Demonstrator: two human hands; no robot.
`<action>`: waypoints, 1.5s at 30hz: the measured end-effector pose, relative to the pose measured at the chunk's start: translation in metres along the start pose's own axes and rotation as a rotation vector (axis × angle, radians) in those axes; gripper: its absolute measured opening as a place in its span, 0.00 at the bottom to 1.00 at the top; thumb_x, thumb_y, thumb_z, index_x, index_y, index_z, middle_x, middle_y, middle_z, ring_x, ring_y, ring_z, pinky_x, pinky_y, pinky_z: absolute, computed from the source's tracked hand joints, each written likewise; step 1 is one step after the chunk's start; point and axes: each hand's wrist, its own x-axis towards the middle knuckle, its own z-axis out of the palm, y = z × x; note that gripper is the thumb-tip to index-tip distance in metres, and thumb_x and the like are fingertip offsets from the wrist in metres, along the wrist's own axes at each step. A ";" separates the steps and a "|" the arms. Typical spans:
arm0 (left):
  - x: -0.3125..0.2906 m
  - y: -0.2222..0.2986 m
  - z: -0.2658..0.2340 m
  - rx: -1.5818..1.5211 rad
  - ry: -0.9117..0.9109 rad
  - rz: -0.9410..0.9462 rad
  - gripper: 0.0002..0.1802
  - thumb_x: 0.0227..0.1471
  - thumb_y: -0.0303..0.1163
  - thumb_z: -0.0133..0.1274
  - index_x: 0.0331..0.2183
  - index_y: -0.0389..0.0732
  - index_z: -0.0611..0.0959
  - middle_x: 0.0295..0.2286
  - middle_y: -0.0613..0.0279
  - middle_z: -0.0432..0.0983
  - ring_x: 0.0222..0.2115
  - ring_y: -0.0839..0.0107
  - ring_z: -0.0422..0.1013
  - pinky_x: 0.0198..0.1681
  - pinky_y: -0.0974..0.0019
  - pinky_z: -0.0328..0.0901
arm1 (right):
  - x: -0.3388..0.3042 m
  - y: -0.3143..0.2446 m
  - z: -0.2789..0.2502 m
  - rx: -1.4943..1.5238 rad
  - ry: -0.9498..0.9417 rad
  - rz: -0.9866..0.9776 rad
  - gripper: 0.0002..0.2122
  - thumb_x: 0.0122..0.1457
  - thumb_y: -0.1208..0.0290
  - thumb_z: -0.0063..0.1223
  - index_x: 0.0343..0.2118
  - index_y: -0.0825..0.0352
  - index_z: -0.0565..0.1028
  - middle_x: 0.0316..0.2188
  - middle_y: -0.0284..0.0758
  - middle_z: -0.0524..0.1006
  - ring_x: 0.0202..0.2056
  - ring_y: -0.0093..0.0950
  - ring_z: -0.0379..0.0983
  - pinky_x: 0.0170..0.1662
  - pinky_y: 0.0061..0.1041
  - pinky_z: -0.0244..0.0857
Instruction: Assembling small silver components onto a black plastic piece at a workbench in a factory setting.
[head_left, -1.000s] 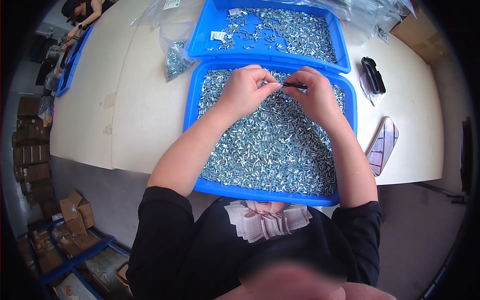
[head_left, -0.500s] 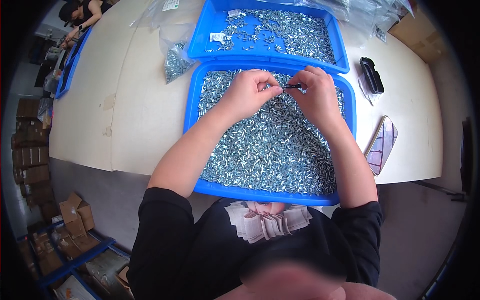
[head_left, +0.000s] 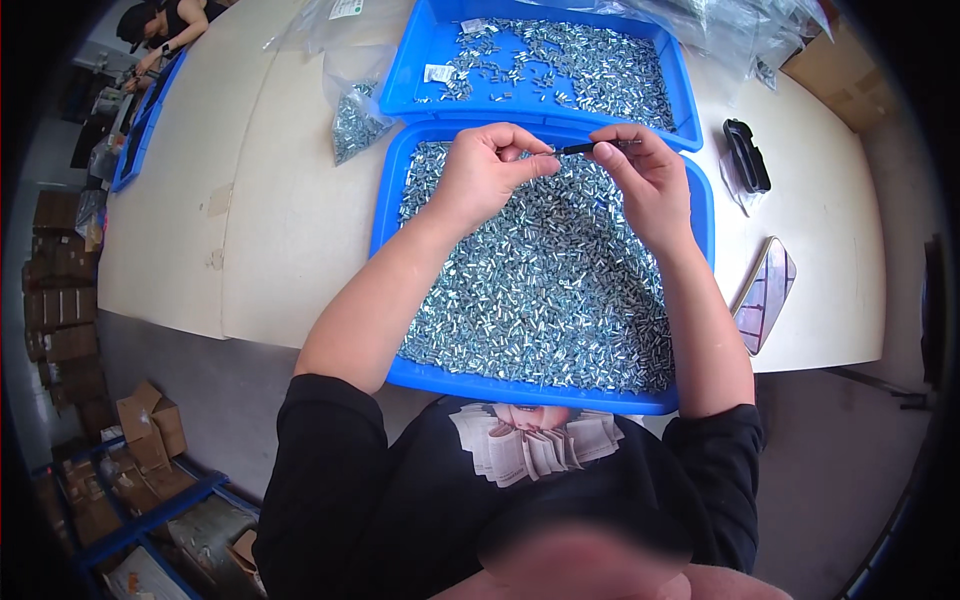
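Over the far part of a blue bin [head_left: 530, 394] full of small silvery metal pins [head_left: 530, 300], my two hands come close together. Thumb and fingertips of my right hand [head_left: 658, 190] grip a thin black pen-like tool [head_left: 576, 149], which lies nearly level and points left. Its left end meets the fingertips of my left hand [head_left: 480, 180]. That hand is closed in a pinch; whatever sits between its thumb and forefinger is too small to make out.
Behind stands a second blue bin [head_left: 415, 62] with fewer pins and white slips. A clear bag of pins [head_left: 356, 122] lies left of it. To the right are a black case [head_left: 746, 158], a phone [head_left: 768, 290] and a cardboard box [head_left: 840, 70]. Another person [head_left: 180, 25] works at far left.
My right hand has drawn to the right and turned, and more of the black tool now shows. My left hand has shifted slightly left and away from me.
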 end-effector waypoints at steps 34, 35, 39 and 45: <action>0.004 -0.003 -0.010 0.332 -0.081 0.047 0.14 0.50 0.39 0.55 0.30 0.36 0.82 0.21 0.69 0.71 0.21 0.82 0.62 0.23 0.73 0.58 | 0.006 -0.003 -0.013 0.145 0.019 0.125 0.10 0.56 0.66 0.52 0.31 0.69 0.73 0.24 0.27 0.72 0.28 0.16 0.65 0.33 0.16 0.58; 0.007 -0.006 -0.010 0.250 -0.047 0.046 0.17 0.52 0.41 0.51 0.35 0.37 0.81 0.19 0.72 0.66 0.20 0.83 0.59 0.24 0.76 0.55 | 0.009 -0.001 -0.021 0.365 -0.016 0.133 0.07 0.57 0.69 0.50 0.33 0.68 0.72 0.25 0.29 0.72 0.30 0.18 0.66 0.40 0.19 0.59; 0.005 0.006 -0.011 -0.153 -0.192 -0.287 0.19 0.58 0.39 0.41 0.47 0.38 0.72 0.21 0.75 0.61 0.19 0.85 0.55 0.19 0.80 0.52 | 0.004 -0.052 -0.042 1.093 -0.550 -0.194 0.10 0.60 0.61 0.43 0.33 0.63 0.70 0.26 0.26 0.67 0.35 0.22 0.64 0.54 0.40 0.54; 0.006 -0.008 -0.011 -0.658 -0.235 -0.433 0.15 0.52 0.22 0.41 0.43 0.31 0.71 0.24 0.67 0.65 0.22 0.82 0.59 0.20 0.79 0.54 | -0.052 -0.166 -0.047 1.219 -1.063 -0.338 0.10 0.58 0.65 0.43 0.28 0.65 0.71 0.23 0.29 0.69 0.28 0.22 0.64 0.45 0.35 0.58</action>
